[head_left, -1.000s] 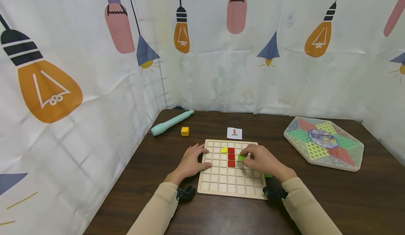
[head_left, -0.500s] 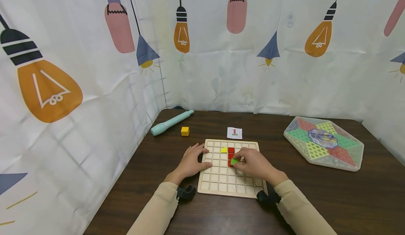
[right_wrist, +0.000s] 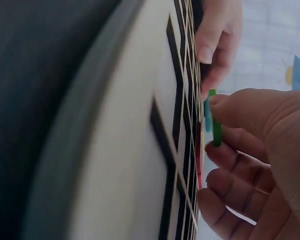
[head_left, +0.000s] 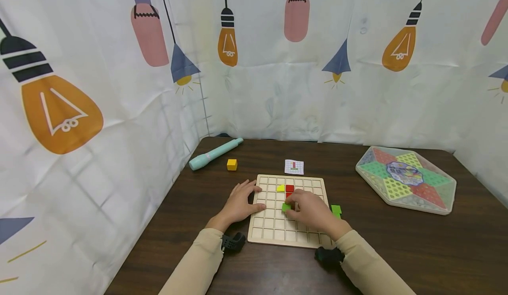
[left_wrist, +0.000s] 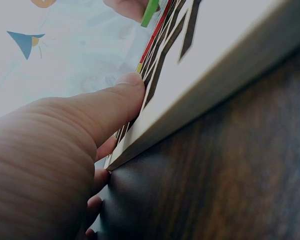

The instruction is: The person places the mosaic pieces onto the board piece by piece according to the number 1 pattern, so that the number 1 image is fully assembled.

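A right hand (head_left: pixel 311 210) pinches a thin green tile (head_left: pixel 286 207) between thumb and curled fingers (right_wrist: pixel 240 150), holding it on edge just above a wooden grid board (head_left: pixel 274 233), near the board's middle and just below a column of red tiles (head_left: pixel 290 188). A yellow triangle (head_left: pixel 280 188) sits in a cell beside the top red tile. The left hand (head_left: pixel 240 203) rests flat at the board's left edge, fingers relaxed and slightly spread, its thumb (left_wrist: pixel 107 107) lying on the board's top face. The board is pale wood cut into square cells; the tiles are flat and glossy. Two more green tiles (head_left: pixel 336 210) lie on the dark wood-grain table (head_left: pixel 397 251) just right of the board. A small printed card (head_left: pixel 294 167) lies beyond the board; its writing is too small to read. Farther off are a yellow cube (head_left: pixel 232 165), a teal tube (head_left: pixel 214 154) and a hexagonal plastic star-pattern game board (head_left: pixel 405 179). Curtains printed with light bulbs (head_left: pixel 59 110) enclose the table.
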Action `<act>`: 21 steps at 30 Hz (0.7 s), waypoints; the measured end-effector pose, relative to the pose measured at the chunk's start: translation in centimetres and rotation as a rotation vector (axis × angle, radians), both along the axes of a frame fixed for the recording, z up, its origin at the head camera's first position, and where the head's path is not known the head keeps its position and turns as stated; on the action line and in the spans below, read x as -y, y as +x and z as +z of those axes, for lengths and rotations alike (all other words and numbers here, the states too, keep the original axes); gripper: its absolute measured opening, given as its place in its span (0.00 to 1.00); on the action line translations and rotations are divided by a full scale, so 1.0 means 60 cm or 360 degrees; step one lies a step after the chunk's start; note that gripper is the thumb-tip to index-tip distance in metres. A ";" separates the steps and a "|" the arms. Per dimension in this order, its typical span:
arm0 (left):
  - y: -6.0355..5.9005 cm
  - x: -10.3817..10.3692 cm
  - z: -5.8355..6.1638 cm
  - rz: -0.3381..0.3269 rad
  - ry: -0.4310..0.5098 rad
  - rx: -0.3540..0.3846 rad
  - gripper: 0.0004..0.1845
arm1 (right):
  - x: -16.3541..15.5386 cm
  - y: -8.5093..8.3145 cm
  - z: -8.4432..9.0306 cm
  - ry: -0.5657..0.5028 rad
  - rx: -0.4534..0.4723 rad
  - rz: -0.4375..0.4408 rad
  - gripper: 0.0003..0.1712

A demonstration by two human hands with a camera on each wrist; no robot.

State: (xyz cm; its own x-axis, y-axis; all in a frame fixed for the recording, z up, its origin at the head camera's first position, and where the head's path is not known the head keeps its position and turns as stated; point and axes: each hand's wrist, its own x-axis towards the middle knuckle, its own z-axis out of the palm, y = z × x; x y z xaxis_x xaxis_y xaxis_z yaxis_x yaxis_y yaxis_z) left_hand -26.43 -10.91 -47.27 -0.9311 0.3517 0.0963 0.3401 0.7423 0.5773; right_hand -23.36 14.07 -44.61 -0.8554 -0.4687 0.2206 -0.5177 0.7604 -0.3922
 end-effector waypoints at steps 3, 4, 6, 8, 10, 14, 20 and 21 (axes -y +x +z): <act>0.000 0.000 0.000 0.0000 0.0003 0.0000 0.29 | 0.004 0.002 -0.004 0.0001 -0.0022 0.0034 0.08; 0.000 -0.001 0.000 0.0000 0.0003 -0.0001 0.29 | 0.005 0.003 -0.005 0.0005 -0.0030 0.0047 0.08; 0.001 -0.001 0.001 0.0001 -0.0001 -0.0002 0.29 | 0.007 0.004 -0.006 -0.0003 -0.0047 0.0069 0.08; 0.001 -0.001 0.001 0.0000 -0.0003 -0.0004 0.29 | 0.009 0.006 -0.006 0.0000 -0.0062 0.0083 0.08; 0.001 -0.001 0.001 0.0000 -0.0001 -0.0006 0.29 | 0.011 0.007 -0.007 0.0006 -0.0076 0.0089 0.08; 0.001 -0.001 0.001 -0.0001 0.0012 -0.0010 0.28 | 0.013 0.008 -0.007 0.0032 -0.0088 0.0083 0.09; 0.001 -0.001 0.002 0.0003 0.0011 -0.0004 0.29 | 0.015 0.010 -0.010 0.0035 -0.0054 0.0067 0.11; 0.001 -0.001 0.002 0.0004 0.0009 -0.0003 0.29 | 0.016 0.011 -0.010 0.0029 -0.0046 0.0064 0.11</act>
State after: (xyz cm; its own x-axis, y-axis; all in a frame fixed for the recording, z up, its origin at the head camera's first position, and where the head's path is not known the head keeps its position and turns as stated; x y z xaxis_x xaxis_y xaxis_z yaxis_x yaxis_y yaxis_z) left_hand -26.38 -10.84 -47.15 -0.9319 0.3487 0.0999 0.3391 0.7398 0.5811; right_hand -22.73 13.13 -45.21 -0.8291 -0.5068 0.2360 -0.5590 0.7455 -0.3630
